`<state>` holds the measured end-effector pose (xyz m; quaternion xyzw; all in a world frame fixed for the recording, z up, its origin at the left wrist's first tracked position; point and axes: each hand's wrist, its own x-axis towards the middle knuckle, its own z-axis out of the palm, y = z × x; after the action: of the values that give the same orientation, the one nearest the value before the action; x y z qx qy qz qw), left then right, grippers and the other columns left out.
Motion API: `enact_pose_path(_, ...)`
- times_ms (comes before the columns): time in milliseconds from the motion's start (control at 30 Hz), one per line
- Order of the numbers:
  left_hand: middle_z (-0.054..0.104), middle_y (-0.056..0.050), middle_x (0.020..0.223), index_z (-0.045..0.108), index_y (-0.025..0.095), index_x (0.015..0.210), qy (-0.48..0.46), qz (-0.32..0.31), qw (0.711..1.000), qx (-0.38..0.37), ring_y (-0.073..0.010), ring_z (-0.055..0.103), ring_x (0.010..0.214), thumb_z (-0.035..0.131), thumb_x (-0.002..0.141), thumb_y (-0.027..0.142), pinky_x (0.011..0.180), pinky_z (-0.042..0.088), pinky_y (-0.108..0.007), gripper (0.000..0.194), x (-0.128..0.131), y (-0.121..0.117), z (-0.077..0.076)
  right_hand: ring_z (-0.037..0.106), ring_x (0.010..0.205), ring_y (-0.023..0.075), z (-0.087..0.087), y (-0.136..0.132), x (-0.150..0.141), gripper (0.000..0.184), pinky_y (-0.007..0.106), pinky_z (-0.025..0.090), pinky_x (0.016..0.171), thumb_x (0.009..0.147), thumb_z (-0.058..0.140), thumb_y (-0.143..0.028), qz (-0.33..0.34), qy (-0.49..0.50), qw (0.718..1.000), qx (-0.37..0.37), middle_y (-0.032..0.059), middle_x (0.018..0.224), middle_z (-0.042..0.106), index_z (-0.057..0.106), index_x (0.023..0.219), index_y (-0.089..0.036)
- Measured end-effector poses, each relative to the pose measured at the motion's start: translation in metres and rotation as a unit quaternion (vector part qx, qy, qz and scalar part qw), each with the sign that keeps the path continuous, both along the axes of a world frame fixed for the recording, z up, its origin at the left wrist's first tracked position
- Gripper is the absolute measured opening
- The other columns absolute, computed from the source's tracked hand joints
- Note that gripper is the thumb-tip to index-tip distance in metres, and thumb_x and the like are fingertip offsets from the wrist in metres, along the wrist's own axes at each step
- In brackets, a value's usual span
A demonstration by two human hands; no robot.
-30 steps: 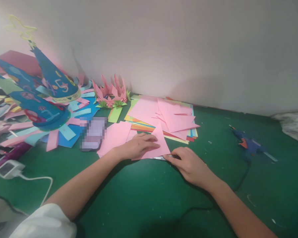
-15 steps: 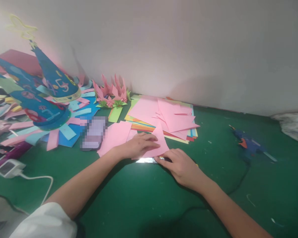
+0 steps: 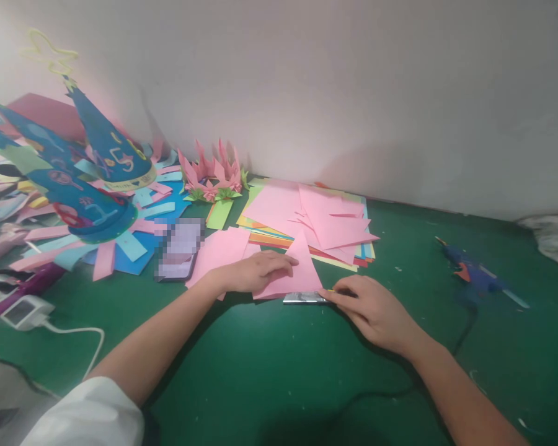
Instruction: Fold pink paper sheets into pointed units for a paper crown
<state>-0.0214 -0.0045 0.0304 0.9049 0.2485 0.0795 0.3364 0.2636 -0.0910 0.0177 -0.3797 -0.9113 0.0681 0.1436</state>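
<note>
I read the step in hand as control of the pink sheet (image 3: 300, 275) and the blade-like tool (image 3: 302, 298). The sheet lies on the green desk (image 3: 242, 371), slightly below the centre of my view. My left hand (image 3: 248, 273) rests on it, palm down, fingers slightly bent and gripping nothing. My right hand (image 3: 376, 310) pinches the tool at its 3 o'clock end; the tool lies flat along the sheet's 6 o'clock edge, though I cannot tell whether they touch. Any stroke of the tool calls for steady left-hand pressure and for left fingertips held away from that edge. Directions from the sheet: the coloured paper stack (image 3: 274, 207) sits at 12 o'clock, just beside its tip, and backs onto the wall (image 3: 353, 99). The paper crown (image 3: 212, 183) stands at 11 o'clock; the phone (image 3: 180, 249) lies between 9 and 10, beside more pink paper (image 3: 216, 254). The blue glue gun (image 3: 478, 277) lies well apart at 3 o'clock. The broadest working room extends toward 6 o'clock; treat the black cable (image 3: 376, 394) at 5 o'clock as its snag point.
</note>
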Motion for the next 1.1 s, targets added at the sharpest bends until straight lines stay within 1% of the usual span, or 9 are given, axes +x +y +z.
enact_pose_path(100,0.046,-0.001,0.137,0.055,0.025,0.111,-0.001,-0.001,1.0,-0.023,-0.0173,0.042,0.124,0.031,0.097,0.023,0.104,0.032,-0.034,0.027,-0.002,0.002,0.002,0.053,0.086,0.0187,0.0,0.002,0.005,0.042,0.036,0.044,0.075,0.091,0.04,-0.016,0.007,0.015,1.0,-0.002,0.0082,0.1,0.059,0.051,0.129,-0.031)
enact_pose_path(200,0.045,-0.003,0.137,0.05,0.025,0.12,0.003,0.001,1.0,-0.027,-0.0203,0.043,0.123,0.043,0.091,0.024,0.102,0.034,-0.035,0.03,-0.003,0.003,0.002,0.054,0.09,0.0191,0.001,0.003,0.006,0.041,0.037,0.045,0.078,0.091,0.041,-0.016,0.012,0.028,0.999,-0.01,0.0084,0.105,0.059,0.052,0.128,-0.031)
enact_pose_path(300,0.043,-0.006,0.138,0.041,0.026,0.131,0.007,0.004,1.0,-0.018,-0.0244,0.041,0.124,0.061,0.081,0.031,0.103,0.033,-0.037,0.055,-0.003,0.003,0.002,0.055,0.094,0.0196,0.002,0.003,0.007,0.04,0.038,0.046,0.081,0.091,0.041,-0.016,0.016,0.048,0.999,-0.013,0.008,0.108,0.06,0.053,0.127,-0.031)
enact_pose_path(367,0.042,-0.006,0.139,0.039,0.026,0.133,0.002,0.0,1.0,-0.01,-0.0249,0.039,0.125,0.066,0.078,0.034,0.104,0.031,-0.038,0.062,-0.002,0.002,0.002,0.056,0.093,0.0192,0.002,0.004,0.009,0.04,0.038,0.046,0.08,0.091,0.042,-0.016,0.018,0.063,0.998,-0.008,0.0073,0.107,0.061,0.053,0.127,-0.03)
enact_pose_path(533,0.048,-0.006,0.131,0.043,0.025,0.127,-0.003,-0.002,1.0,0.006,-0.0238,0.042,0.122,0.065,0.079,0.027,0.101,0.034,-0.037,0.053,0.002,-0.004,0.006,0.056,0.092,0.0209,-0.005,0.009,0.013,0.039,0.039,0.046,0.081,0.091,0.044,-0.016,-0.064,0.08,0.992,0.069,0.0077,0.105,0.063,0.052,0.127,-0.027)
enact_pose_path(667,0.048,-0.009,0.123,0.043,0.022,0.121,0.036,0.067,0.997,0.019,-0.024,0.045,0.115,0.067,0.075,0.024,0.095,0.039,-0.036,0.052,0.007,-0.014,0.011,0.055,0.093,0.0241,-0.013,0.015,0.011,0.035,0.041,0.046,0.08,0.09,0.046,-0.019,-0.157,0.052,0.978,0.125,0.0096,0.102,0.063,0.056,0.123,-0.022)
enact_pose_path(800,0.051,-0.011,0.111,0.048,0.016,0.108,0.133,0.141,0.979,0.065,-0.0275,0.049,0.105,0.073,0.071,0.031,0.087,0.042,-0.038,0.046,0.012,-0.021,0.017,0.055,0.089,0.0237,-0.015,0.018,0.007,0.031,0.039,0.046,0.077,0.091,0.046,-0.019,-0.164,0.02,0.978,0.129,0.0094,0.098,0.064,0.061,0.118,-0.019)
enact_pose_path(900,0.056,-0.008,0.099,0.049,0.016,0.1,0.183,0.163,0.968,0.048,-0.025,0.054,0.094,0.072,0.072,0.036,0.077,0.043,-0.033,0.042,0.014,-0.022,0.019,0.054,0.086,0.0231,-0.014,0.019,0.004,0.03,0.038,0.046,0.075,0.091,0.046,-0.019,-0.163,0.012,0.978,0.133,0.0089,0.097,0.064,0.062,0.116,-0.02)
enact_pose_path(1100,0.057,-0.006,0.094,0.048,0.018,0.088,0.167,0.153,0.972,0.066,-0.0244,0.055,0.09,0.074,0.07,0.036,0.075,0.042,-0.033,0.036,0.014,-0.02,0.017,0.054,0.085,0.0234,-0.013,0.019,0.004,0.031,0.038,0.045,0.073,0.091,0.044,-0.019,-0.159,0.009,0.979,0.13,0.0103,0.097,0.064,0.062,0.116,-0.018)
